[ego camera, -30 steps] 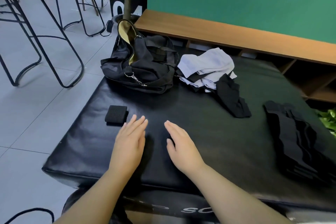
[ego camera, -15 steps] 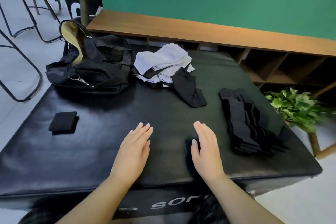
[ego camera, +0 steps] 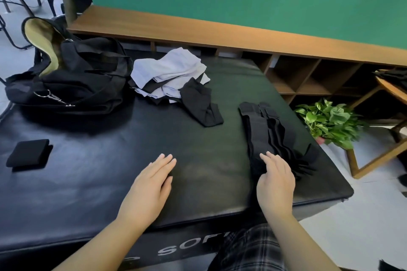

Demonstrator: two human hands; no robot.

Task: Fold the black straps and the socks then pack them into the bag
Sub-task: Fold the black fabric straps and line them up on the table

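A black padded mat [ego camera: 154, 138] fills most of the view. On it at about ten o'clock sits the black bag [ego camera: 72, 81], its mouth open and the tan lining showing. Just beside the bag, toward twelve o'clock, lies a loose heap of white and black socks [ego camera: 171, 77], with one black sock [ego camera: 202, 105] trailing off it toward the centre. At two o'clock the black straps [ego camera: 271, 134] lie in a long stack. The right hand [ego camera: 275, 180] rests with fingers straight and loosely spread, fingertips on the near end of that stack. The left hand [ego camera: 152, 182] lies flat on bare mat at six o'clock, fingers together, well apart from the straps. At nine o'clock lies a small folded black piece [ego camera: 28, 154].
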